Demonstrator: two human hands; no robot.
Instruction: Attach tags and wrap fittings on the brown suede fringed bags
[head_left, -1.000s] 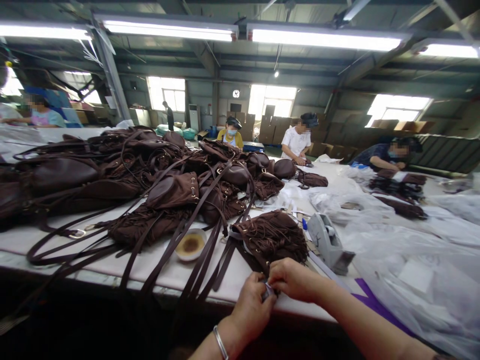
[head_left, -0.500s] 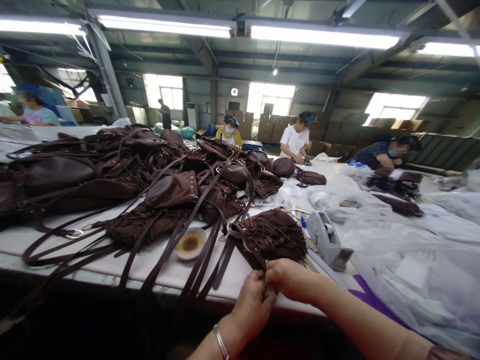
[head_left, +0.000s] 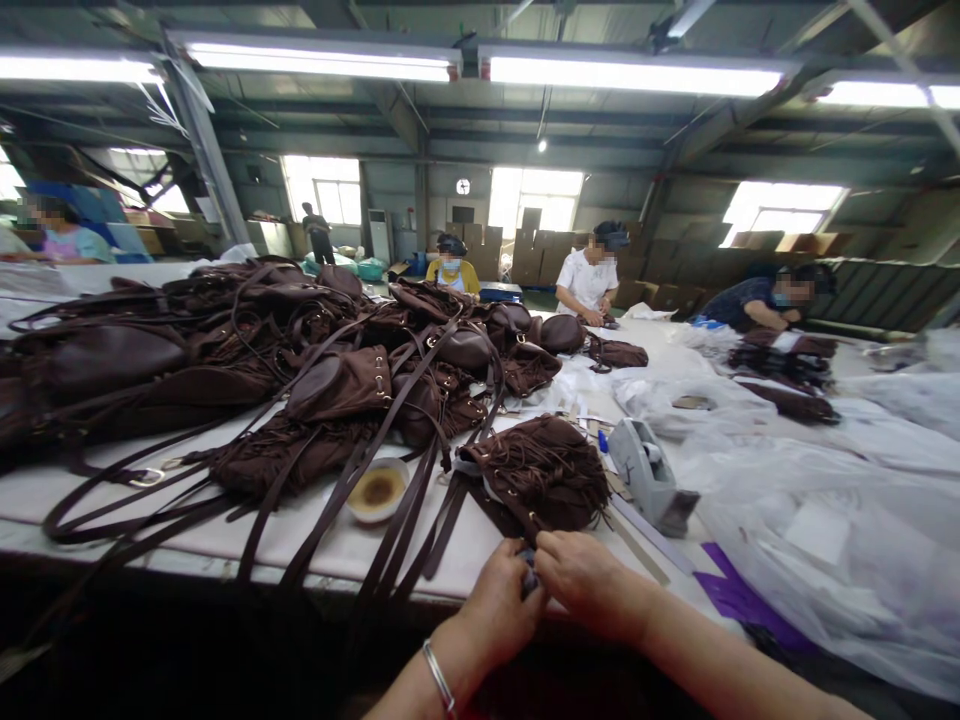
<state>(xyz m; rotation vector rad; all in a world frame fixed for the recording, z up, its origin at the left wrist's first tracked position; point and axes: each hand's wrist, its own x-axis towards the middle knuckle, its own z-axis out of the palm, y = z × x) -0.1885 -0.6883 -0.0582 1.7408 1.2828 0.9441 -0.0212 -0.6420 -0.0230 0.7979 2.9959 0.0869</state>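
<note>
A dark brown fringed bag [head_left: 546, 465] lies at the table's front edge, just beyond my hands. Its brown strap [head_left: 517, 522] runs down to my fingers. My right hand [head_left: 589, 578] is closed, fingertips pinching the strap where it reaches the edge. Close against it, my left hand [head_left: 501, 598], with a silver bangle at the wrist, is closed around a small grey-blue wad [head_left: 530, 574] that looks like cloth. Most of the wad and the strap's end are hidden by my fingers.
Brown bags [head_left: 337, 385] with trailing straps are heaped on the left. A white bowl [head_left: 377, 491] of brownish liquid stands among straps. Right of the fringed bag are a grey tape dispenser [head_left: 651, 470] and plastic bags [head_left: 817, 530]. Several co-workers are across the table.
My right hand has turned a little and its fingers sit slightly lower beside the left. The grey-blue wad shows more between my hands. The view has shifted slightly.
</note>
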